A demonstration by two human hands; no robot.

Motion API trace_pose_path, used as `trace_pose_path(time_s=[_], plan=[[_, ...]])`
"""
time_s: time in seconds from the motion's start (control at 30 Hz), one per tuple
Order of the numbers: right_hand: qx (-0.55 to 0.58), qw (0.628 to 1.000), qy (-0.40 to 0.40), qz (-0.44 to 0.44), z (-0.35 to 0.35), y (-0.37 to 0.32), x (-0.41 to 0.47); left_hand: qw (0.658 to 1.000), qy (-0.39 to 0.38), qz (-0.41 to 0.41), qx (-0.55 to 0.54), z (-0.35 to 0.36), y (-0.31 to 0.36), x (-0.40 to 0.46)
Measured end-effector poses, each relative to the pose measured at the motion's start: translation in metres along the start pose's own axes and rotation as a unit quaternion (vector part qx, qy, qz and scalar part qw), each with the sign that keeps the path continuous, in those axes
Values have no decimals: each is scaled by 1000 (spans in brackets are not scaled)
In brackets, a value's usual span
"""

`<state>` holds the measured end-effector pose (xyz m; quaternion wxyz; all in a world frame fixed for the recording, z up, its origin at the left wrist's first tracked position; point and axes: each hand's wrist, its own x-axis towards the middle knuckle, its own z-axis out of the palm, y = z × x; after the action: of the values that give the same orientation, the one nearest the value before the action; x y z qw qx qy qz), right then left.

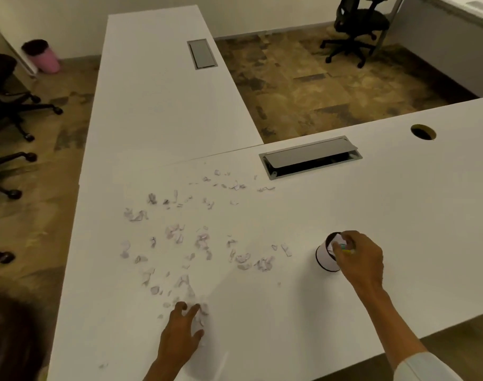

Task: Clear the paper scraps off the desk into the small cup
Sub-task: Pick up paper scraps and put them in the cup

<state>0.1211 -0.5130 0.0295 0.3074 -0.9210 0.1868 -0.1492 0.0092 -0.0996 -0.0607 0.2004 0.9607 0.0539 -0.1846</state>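
Observation:
Several small white paper scraps lie scattered across the middle and left of the white desk. A small white cup with a dark rim stands at the right, with paper showing inside it. My right hand is over the cup's mouth, fingers bunched around a small scrap with a coloured bit. My left hand rests on the desk near the front edge, fingers spread and curled over a cluster of scraps.
A grey cable hatch and a round grommet hole sit at the desk's far side. A second desk joins at the back left. Office chairs stand left, and a pink bin stands far left.

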Motion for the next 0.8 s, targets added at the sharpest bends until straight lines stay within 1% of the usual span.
trace_pose_path(time_s=[0.07,0.13,0.2,0.27,0.33,0.4,0.5,0.57,0.6,0.7,0.8], plan=[[57,995,-74,-43,23,-16,-13,999,13,3,-30,1,0,1],[75,977,-191,-54,53,-29,-27,998,23,8,-63,1,2,5],[35,953,-298,-44,85,-33,-34,995,26,12,-99,1,5,10],[-26,933,-359,-25,108,-36,-36,993,35,22,-109,-2,8,15],[-58,920,-387,-3,125,-39,-37,994,53,28,-87,-7,7,17],[-73,916,-395,-1,138,-43,-42,996,73,19,-49,-15,-1,18],[-75,920,-386,-10,152,-54,-60,996,62,-63,-8,-31,-20,18],[-67,920,-386,-24,162,-63,-76,993,33,-115,-4,-39,-36,18],[-66,918,-388,-35,168,-69,-85,992,16,-128,-9,-42,-44,17],[-70,909,-403,-84,186,-86,-102,992,-35,-115,-37,-46,-56,17],[-65,892,-427,-133,200,-104,-110,995,-78,-56,9,-44,-49,14]])
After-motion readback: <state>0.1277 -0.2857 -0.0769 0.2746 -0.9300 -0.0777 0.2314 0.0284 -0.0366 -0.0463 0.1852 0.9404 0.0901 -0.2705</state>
